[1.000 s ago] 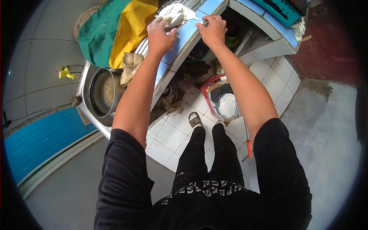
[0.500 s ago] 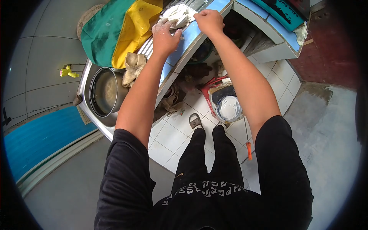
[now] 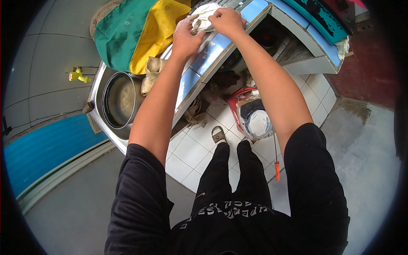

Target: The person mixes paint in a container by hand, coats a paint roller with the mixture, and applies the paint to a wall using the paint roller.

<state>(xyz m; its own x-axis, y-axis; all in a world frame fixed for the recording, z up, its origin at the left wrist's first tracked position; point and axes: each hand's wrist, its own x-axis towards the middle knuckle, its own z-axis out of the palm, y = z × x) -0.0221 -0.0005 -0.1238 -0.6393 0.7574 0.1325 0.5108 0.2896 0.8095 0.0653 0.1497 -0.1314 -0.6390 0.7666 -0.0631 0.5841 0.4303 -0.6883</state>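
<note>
A crumpled white bundle (image 3: 206,16), cloth-like or thin plastic, lies at the top on the ribbed steel drainboard. My right hand (image 3: 227,21) pinches its right edge, fingers curled in. On its near left side, my left hand (image 3: 188,37) grips it with the fingers over it and the thumb apart. White powder or paste coats the left fingers. Left of that hand hangs a green and yellow fabric piece (image 3: 146,36), and a dirty beige cloth (image 3: 151,78) sits below it by the sink.
A metal pot with cloudy water (image 3: 121,100) stands in the sink (image 3: 97,87) under a yellow tap (image 3: 78,75). Blue tiles (image 3: 216,44) edge the counter. On the floor are a tub of white paste (image 3: 258,122), a red plastic item (image 3: 239,95) and an orange-handled tool (image 3: 277,170).
The view has shifted slightly, so the surroundings sit lower and further right. My right hand has moved inward over the white bundle, and the left fingers have curled more at its edge.
</note>
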